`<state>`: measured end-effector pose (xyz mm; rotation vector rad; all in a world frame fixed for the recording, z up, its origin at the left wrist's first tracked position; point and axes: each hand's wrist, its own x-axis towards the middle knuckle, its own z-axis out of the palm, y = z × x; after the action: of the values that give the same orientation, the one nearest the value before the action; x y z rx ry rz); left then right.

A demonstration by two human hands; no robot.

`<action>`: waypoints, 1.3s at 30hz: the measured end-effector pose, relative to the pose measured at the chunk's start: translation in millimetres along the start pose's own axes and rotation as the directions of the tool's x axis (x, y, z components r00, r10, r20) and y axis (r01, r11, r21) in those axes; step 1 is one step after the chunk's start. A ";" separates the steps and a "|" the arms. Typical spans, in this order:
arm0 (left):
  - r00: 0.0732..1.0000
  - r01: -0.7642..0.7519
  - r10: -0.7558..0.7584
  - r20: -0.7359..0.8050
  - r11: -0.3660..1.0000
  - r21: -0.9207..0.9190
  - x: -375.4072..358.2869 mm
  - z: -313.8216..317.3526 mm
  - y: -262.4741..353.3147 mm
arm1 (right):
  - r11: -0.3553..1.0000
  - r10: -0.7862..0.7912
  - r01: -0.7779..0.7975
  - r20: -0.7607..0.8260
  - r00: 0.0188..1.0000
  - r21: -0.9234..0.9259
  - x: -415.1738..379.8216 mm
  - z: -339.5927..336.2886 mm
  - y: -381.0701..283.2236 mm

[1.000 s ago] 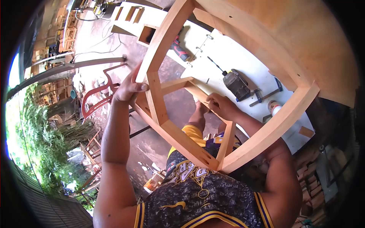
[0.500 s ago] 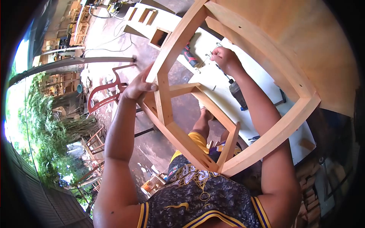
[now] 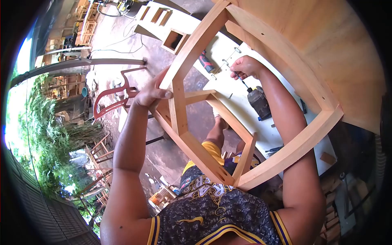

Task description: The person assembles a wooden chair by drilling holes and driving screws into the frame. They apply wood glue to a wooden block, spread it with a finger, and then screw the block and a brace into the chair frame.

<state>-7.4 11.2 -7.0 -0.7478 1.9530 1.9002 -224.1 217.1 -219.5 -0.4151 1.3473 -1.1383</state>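
Observation:
My left hand (image 3: pixel 152 94) grips the upper rail of a pale wooden chair frame (image 3: pixel 281 151) that rests tilted against my lap and the table. My right hand (image 3: pixel 246 66) reaches through the frame to the white table (image 3: pixel 265 134). Its fingers are pinched shut on what looks like a small screw, right at the tip of the long bit of a dark cordless drill (image 3: pixel 259 102). The screw itself is mostly hidden by the fingers. A few long bolts (image 3: pixel 224 63) lie on the table just left of that hand.
A red-handled tool (image 3: pixel 206 61) lies at the table's far edge. Clamps (image 3: pixel 275 149) lie near the frame's lower rail. A large plywood panel (image 3: pixel 326 53) stands to the right. A red plastic chair (image 3: pixel 110 102) and wooden furniture frames (image 3: pixel 159 24) stand on the concrete floor beyond.
My right hand left the frame's inner rail, reached out to the bolts on the table, then drew back a little to the drill bit's tip. My left hand kept its grip.

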 end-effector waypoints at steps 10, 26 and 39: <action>1.000 -0.012 0.012 0.015 1.000 0.003 0.9 -1.9 -1.6 | 0.996 0.084 -0.086 0.063 0.994 0.019 -5.9 -3.7 -1.1; 0.998 -0.058 0.058 0.013 0.997 0.049 2.2 -2.3 -0.5 | 0.989 0.095 -0.082 0.110 0.989 -0.125 -15.2 -2.8 -3.8; 0.991 -0.105 0.098 0.093 0.992 0.074 2.8 -6.4 -0.4 | 0.820 -0.532 0.535 -0.073 0.843 0.202 -66.2 139.1 -12.9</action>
<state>-8.6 4.4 -8.4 -0.5413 2.0325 1.8670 -92.5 216.2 -138.4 -0.6531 1.1260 -1.7396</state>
